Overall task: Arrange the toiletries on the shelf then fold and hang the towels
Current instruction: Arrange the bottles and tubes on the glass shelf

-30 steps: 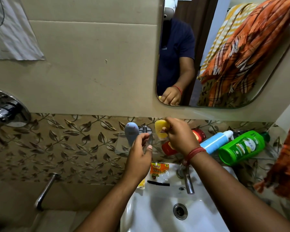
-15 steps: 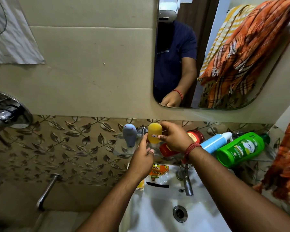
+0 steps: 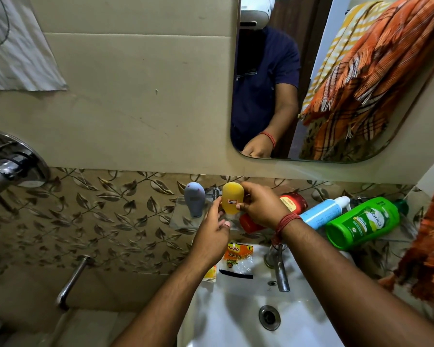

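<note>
Wall fitting, far left: a chrome shower mixer valve [image 3: 9, 166] stood on the beige tile, with a chrome spout [image 3: 72, 281] lower down.
Shelf: a clear glass shelf [image 3: 183, 219] was fixed below the mirror, against the leaf-patterned tile band.
Grey bottle: a small grey-blue soft squeeze bottle [image 3: 194, 201] stood cap-down at the left end of the shelf.
Left hand [image 3: 211, 234]: fingers loosely curled, their tips touching the lower left side of the yellow bottle to steady it; grip light.
Yellow bottle: a small yellow soft squeeze bottle [image 3: 232, 201] with a white label stood cap-down just beside the grey one.
Right hand [image 3: 261, 206]: fingers curled round the yellow bottle's right side, holding it upright.
Scrub pad: an orange scrub-pad packet [image 3: 237, 256] lay on the rim of the white ceramic basin [image 3: 236, 309].
Lying bottles: a red cylindrical bottle [image 3: 292, 202], a blue-and-white tube bottle [image 3: 323, 212] and a large green plastic bottle [image 3: 361, 221] lay on their sides.
Towels: orange plaid towels [image 3: 431, 246] hung bunched at right, unfolded.
Progress: early; by judgement two bottles placed, three bottles and all towels left.
</note>
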A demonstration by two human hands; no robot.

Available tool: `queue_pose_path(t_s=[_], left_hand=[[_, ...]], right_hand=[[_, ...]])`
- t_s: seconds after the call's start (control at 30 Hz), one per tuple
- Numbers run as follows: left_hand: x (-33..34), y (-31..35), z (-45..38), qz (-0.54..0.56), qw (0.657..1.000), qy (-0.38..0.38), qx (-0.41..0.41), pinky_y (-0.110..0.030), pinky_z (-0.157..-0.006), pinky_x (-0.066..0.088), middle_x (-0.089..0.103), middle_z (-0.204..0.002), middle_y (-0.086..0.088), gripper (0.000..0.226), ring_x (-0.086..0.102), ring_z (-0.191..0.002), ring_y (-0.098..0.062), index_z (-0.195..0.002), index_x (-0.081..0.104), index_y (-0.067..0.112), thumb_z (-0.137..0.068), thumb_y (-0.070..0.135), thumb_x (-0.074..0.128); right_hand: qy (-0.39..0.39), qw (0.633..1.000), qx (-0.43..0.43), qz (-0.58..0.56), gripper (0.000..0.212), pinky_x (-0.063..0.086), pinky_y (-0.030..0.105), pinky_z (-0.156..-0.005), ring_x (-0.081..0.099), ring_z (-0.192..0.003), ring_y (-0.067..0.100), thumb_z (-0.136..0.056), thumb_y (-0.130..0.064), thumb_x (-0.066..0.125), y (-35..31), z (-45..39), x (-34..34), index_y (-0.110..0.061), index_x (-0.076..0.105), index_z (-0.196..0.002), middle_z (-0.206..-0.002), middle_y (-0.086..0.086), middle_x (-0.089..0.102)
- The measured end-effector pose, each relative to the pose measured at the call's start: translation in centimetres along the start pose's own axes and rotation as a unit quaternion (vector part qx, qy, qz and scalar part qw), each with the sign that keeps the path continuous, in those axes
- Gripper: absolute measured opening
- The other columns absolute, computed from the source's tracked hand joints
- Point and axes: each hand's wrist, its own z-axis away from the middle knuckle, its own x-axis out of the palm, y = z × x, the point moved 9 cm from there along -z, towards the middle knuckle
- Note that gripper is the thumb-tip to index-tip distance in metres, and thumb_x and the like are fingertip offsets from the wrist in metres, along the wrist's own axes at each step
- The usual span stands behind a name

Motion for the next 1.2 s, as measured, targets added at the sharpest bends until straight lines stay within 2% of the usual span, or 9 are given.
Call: queue_pose_path(t_s=[0.13,0.23,0.3,0.47,0.67,0.8,1.0,1.1,1.2], left_hand=[[-1.1,0.2,0.9,0.008,0.998,0.051,0.026,-0.016,-0.095,0.043,0.052,-0.141,0.005,0.053,0.052,-0.124,-0.003,-0.147,0.038,0.029,-0.102,0.004,0.048],[-2.1,-0.1,2.0,-0.056,0.99,0.112,0.071,-0.01,-0.082,0.044,0.059,-0.124,0.008,0.033,0.058,-0.113,-0.001,-0.124,0.053,0.032,-0.1,0.008,0.053],[-1.0,0.2,2.3,-0.11,0.985,0.095,0.099,-0.013,-0.085,0.046,0.06,-0.12,0.009,0.026,0.058,-0.111,-0.001,-0.121,0.055,0.03,-0.1,0.014,0.054],[2.4,1.3,1.6,-0.132,0.986,0.04,0.089,-0.019,-0.087,0.045,0.054,-0.123,0.008,0.031,0.056,-0.113,-0.008,-0.133,0.053,0.025,-0.102,0.024,0.053],[3.3,1.8,0.7,-0.123,0.99,0.059,0.033,-0.003,-0.066,0.038,0.049,-0.139,-0.003,0.04,0.053,-0.104,-0.007,-0.142,0.049,0.016,-0.104,0.026,0.05],[3.9,1.8,0.5,-0.131,0.99,0.052,0.026,-0.003,-0.063,0.037,0.048,-0.136,-0.008,0.038,0.054,-0.098,-0.01,-0.137,0.055,0.012,-0.103,0.027,0.053],[4.6,1.9,1.1,-0.103,0.994,0.045,0.012,0.003,-0.061,0.04,0.045,-0.133,-0.006,0.032,0.054,-0.089,-0.005,-0.131,0.056,0.01,-0.103,0.025,0.053],[4.6,1.4,1.5,-0.061,0.997,0.039,0.001,-0.007,-0.062,0.046,0.05,-0.131,-0.004,0.026,0.059,-0.099,-0.009,-0.125,0.054,0.017,-0.101,0.027,0.056],[4.4,0.8,2.1,-0.02,0.999,0.037,0.002,-0.013,-0.073,0.048,0.058,-0.128,-0.002,0.023,0.061,-0.109,-0.011,-0.121,0.05,0.025,-0.099,0.025,0.06]], right_hand=[[0.07,0.997,0.014,-0.039,0.058,0.051,0.031,-0.097,0.058,-0.12,0.017,-0.092,-0.007,0.065,-0.1,1.4,-2.3,-0.019,0.042,-0.144,-0.13,0.001,0.062],[0.222,0.972,0.044,-0.065,0.033,0.047,0.021,-0.074,0.06,-0.091,0.009,-0.095,-0.01,0.06,1.3,5.3,-4.9,-0.019,0.052,-0.126,-0.098,-0.006,0.062],[0.251,0.96,0.083,-0.094,0.021,0.048,0.025,-0.065,0.057,-0.078,0.009,-0.095,-0.01,0.058,3.1,7.7,-3.8,-0.021,0.053,-0.111,-0.088,-0.004,0.061],[0.232,0.951,0.149,-0.137,0.027,0.05,0.023,-0.069,0.06,-0.087,0.013,-0.094,-0.015,0.063,6.1,9.4,1.0,-0.02,0.049,-0.116,-0.096,0.001,0.06],[0.267,0.874,0.237,-0.329,0.028,0.058,0.05,-0.083,0.069,-0.087,0.024,-0.093,-0.016,0.065,8.1,9.5,2.9,-0.016,0.041,-0.109,-0.089,0.005,0.066],[0.253,0.824,0.271,-0.429,0.02,0.061,0.042,-0.079,0.071,-0.086,0.021,-0.092,-0.016,0.066,8.5,9.5,4.2,-0.018,0.049,-0.103,-0.098,0.01,0.07],[0.225,0.764,0.271,-0.541,0.025,0.06,0.041,-0.087,0.071,-0.099,0.025,-0.095,-0.013,0.062,8.0,9.3,5.5,-0.006,0.055,-0.118,-0.11,0.012,0.07],[0.209,0.763,0.246,-0.559,0.021,0.06,0.039,-0.087,0.072,-0.1,0.024,-0.096,-0.01,0.061,7.4,9.8,5.4,-0.006,0.056,-0.116,-0.11,0.011,0.071],[0.187,0.798,0.217,-0.53,0.022,0.059,0.042,-0.091,0.073,-0.099,0.02,-0.096,-0.012,0.061,6.7,10.2,5.0,-0.009,0.056,-0.118,-0.11,0.008,0.073]])
